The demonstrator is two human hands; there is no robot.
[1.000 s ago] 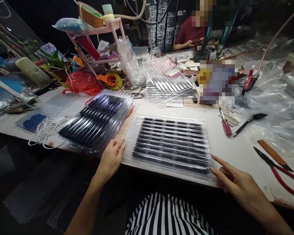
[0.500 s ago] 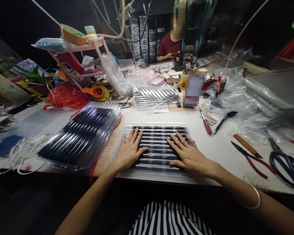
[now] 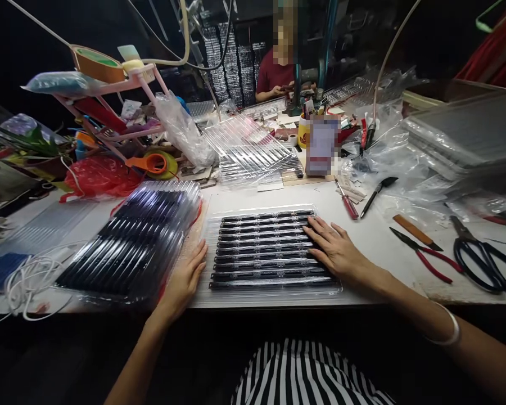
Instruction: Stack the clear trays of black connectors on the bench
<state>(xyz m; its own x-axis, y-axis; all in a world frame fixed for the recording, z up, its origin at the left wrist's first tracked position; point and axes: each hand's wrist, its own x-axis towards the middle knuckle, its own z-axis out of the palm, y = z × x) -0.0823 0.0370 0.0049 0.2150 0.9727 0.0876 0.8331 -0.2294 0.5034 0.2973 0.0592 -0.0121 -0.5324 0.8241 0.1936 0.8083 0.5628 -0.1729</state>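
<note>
A clear plastic tray (image 3: 337, 288) lies flat at the table's front edge, with several black strips (image 3: 265, 246) in parallel rows in it. My right hand (image 3: 335, 247) rests on the tray's right side, fingers spread over the ends of the strips. At the left edge of the tray is my left hand (image 3: 188, 275), its fingers stretched out and holding nothing. Left of that hand lies a stack of clear trays filled with black strips (image 3: 126, 239).
Pliers (image 3: 430, 256), scissors (image 3: 478, 253), an orange-handled blade (image 3: 413, 229) and a red screwdriver (image 3: 348, 203) lie to the right. White cable (image 3: 34, 281) is coiled at the left. Behind are a pink rack (image 3: 126, 79), plastic sheets (image 3: 244, 140) and a seated person (image 3: 274, 76).
My left hand has moved left off the strips to the tray's edge. My right hand has shifted outward to the tray's right side, uncovering more strips. The camera view has shifted slightly.
</note>
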